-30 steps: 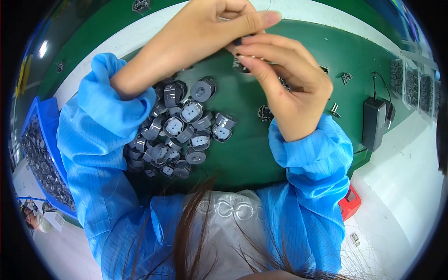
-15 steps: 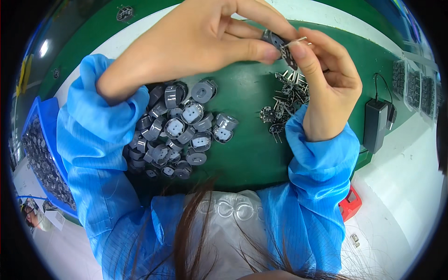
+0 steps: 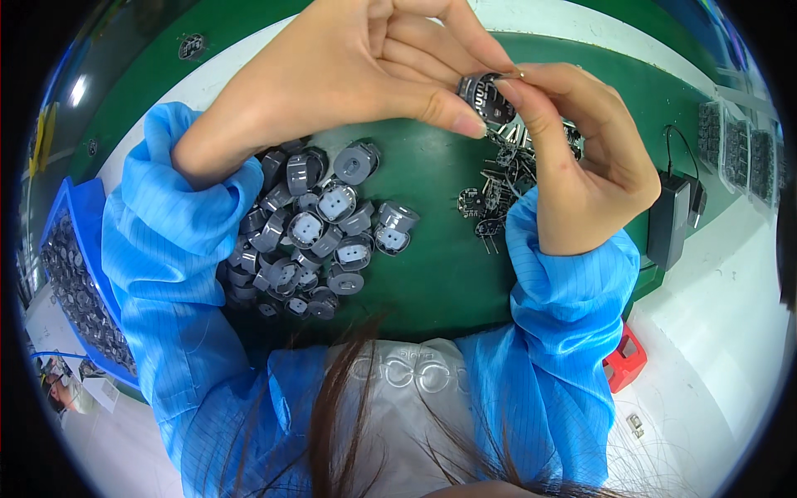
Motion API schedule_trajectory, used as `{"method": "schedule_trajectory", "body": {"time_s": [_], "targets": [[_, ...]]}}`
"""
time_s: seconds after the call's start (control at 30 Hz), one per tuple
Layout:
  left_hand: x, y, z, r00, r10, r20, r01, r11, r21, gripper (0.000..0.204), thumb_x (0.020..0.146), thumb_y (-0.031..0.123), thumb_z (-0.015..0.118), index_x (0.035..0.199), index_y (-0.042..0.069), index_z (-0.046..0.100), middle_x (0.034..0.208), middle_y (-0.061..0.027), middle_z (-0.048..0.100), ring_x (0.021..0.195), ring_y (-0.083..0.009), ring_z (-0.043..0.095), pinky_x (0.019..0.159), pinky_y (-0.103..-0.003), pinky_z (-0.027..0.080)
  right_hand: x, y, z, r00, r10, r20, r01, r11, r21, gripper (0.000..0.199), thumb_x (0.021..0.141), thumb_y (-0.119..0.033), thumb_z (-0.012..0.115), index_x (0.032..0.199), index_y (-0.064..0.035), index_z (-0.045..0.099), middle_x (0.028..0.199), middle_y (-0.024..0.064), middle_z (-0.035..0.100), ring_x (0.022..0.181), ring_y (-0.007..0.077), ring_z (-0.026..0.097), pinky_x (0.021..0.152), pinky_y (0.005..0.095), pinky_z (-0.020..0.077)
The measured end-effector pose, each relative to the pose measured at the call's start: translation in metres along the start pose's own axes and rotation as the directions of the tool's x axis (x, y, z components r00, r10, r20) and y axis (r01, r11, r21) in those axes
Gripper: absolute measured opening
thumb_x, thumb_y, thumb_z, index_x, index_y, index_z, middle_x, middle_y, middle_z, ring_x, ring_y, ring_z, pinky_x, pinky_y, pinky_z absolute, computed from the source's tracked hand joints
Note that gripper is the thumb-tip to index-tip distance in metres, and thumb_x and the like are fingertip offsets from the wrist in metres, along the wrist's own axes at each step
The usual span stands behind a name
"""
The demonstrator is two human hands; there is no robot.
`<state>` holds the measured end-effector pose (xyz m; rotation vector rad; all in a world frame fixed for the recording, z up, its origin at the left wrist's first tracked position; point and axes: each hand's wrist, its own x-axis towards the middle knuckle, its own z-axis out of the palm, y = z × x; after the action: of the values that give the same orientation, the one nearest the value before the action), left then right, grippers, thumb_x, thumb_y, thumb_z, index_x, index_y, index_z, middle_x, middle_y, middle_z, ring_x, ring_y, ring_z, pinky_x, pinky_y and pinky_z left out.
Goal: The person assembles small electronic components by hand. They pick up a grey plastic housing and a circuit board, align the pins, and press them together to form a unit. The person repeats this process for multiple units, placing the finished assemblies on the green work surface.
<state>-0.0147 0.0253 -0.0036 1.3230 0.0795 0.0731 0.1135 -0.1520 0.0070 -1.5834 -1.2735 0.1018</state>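
In the upper middle of the head view, my left hand [image 3: 365,75] holds a small grey round housing [image 3: 466,90], its thumb below and its fingers behind and above. A small round black circuit board [image 3: 496,106] lies against the open face of that housing. Whether it is fully seated I cannot tell. My right hand [image 3: 585,153] pinches the board's edge and its thin metal pins between thumb and forefinger. Beneath the right hand lies a pile of similar boards with metal pins [image 3: 502,178]. A heap of grey round housings [image 3: 307,224], several showing white inserts, lies right of my left sleeve.
A green mat [image 3: 432,282] covers the work surface. At the left stands a blue bin [image 3: 87,216] full of small dark parts. On the right are a black box with a cable [image 3: 668,220], clear trays of parts [image 3: 747,162] and a red plastic object [image 3: 624,361].
The board has turned from edge-on to face-on and come against the housing. My right hand has shifted slightly down and right; the left thumb has moved lower.
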Motion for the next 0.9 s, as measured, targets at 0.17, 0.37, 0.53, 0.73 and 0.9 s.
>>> {"method": "schedule_trajectory", "body": {"time_s": [0.17, 0.37, 0.53, 0.73, 0.9], "targets": [[-0.004, 0.003, 0.008, 0.995, -0.017, -0.098, 0.022, 0.998, 0.057, 0.031, 0.083, -0.008, 0.077, 0.112, -0.008, 0.067, 0.104, -0.0182, 0.073, 0.097, -0.0201, 0.073, 0.088, -0.029, 0.061, -0.003, -0.001, 0.004, 0.997, -0.028, -0.072, 0.021, 0.995, -0.099, 0.019, 0.079, 0.015, 0.074, 0.095, 0.0051, 0.073, 0.094, 0.0117, 0.074, 0.087, 0.0195, 0.070, 0.079, 0.0296, 0.0572], [-0.010, 0.002, 0.017, 0.987, 0.026, -0.157, 0.001, 0.986, 0.166, 0.031, 0.087, -0.005, 0.073, 0.117, -0.006, 0.066, 0.114, -0.0164, 0.071, 0.108, -0.0234, 0.070, 0.091, -0.029, 0.059, -0.002, 0.002, 0.006, 0.951, -0.297, -0.082, 0.252, 0.903, -0.347, 0.026, 0.070, 0.016, 0.079, 0.091, 0.0006, 0.074, 0.088, 0.0065, 0.073, 0.082, 0.0221, 0.068, 0.074, 0.0307, 0.0543], [-0.010, 0.009, 0.022, 0.963, -0.111, -0.246, 0.126, 0.991, 0.045, 0.029, 0.082, -0.011, 0.070, 0.110, -0.004, 0.066, 0.113, -0.0163, 0.071, 0.108, -0.0207, 0.070, 0.093, -0.030, 0.057, -0.001, 0.001, 0.007, 0.956, -0.294, -0.013, 0.269, 0.892, -0.364, 0.028, 0.071, 0.012, 0.080, 0.095, -0.0003, 0.074, 0.104, 0.0113, 0.070, 0.091, 0.0248, 0.067, 0.078, 0.0307, 0.0550], [-0.009, 0.007, 0.022, 0.967, -0.046, -0.249, 0.102, 0.971, 0.215, 0.025, 0.080, -0.009, 0.066, 0.103, 0.000, 0.065, 0.107, -0.0127, 0.073, 0.102, -0.0164, 0.071, 0.094, -0.028, 0.054, -0.001, 0.004, 0.004, 0.867, 0.209, 0.453, -0.400, 0.833, 0.382, 0.044, 0.102, -0.001, 0.052, 0.143, 0.0106, 0.043, 0.128, 0.0161, 0.062, 0.111, 0.0199, 0.062, 0.097, 0.0331, 0.0506], [-0.011, 0.013, 0.022, 0.984, -0.001, -0.177, 0.063, 0.936, 0.346, 0.034, 0.083, 0.001, 0.074, 0.116, -0.001, 0.066, 0.116, -0.0167, 0.070, 0.109, -0.0214, 0.068, 0.098, -0.032, 0.052, -0.004, -0.006, 0.009, 0.882, 0.302, 0.362, -0.445, 0.788, 0.426, 0.041, 0.103, -0.002, 0.053, 0.142, 0.0106, 0.046, 0.128, 0.0169, 0.062, 0.114, 0.0194, 0.062, 0.096, 0.0303, 0.0504]]}}
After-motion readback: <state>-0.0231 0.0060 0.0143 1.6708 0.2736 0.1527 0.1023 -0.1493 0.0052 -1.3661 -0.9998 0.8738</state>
